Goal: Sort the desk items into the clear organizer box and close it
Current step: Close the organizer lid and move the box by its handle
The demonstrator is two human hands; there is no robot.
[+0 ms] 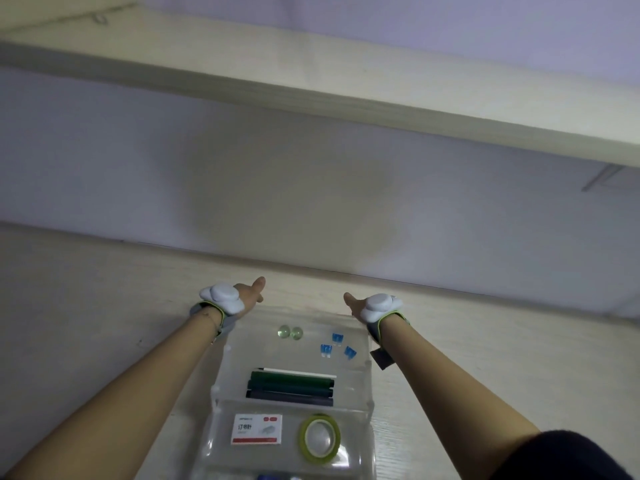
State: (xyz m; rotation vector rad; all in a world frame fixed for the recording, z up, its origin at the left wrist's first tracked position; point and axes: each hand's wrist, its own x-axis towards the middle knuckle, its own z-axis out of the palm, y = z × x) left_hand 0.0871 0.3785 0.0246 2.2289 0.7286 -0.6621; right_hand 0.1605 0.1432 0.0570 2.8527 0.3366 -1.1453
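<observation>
The clear organizer box (221, 375) lies on the desk in front of me. It holds two green glass marbles (290, 331), three small blue clips (336, 345), dark markers (291, 388), a white staple box (256, 429) and a green tape roll (319, 438). My left hand (244, 296) is at the box's far left corner and my right hand (358, 306) at the far right corner. Both grip the far edge of the clear lid (304, 311), thumbs out, with the fingers hidden behind it. White sensor pads sit on the back of each hand.
The pale wooden desk (104, 306) runs back to a grey-lilac wall (311, 202). A wooden shelf (311, 98) overhangs above. A dark sleeve (561, 459) shows at the bottom right. More items in the box's near compartment are cut off by the frame.
</observation>
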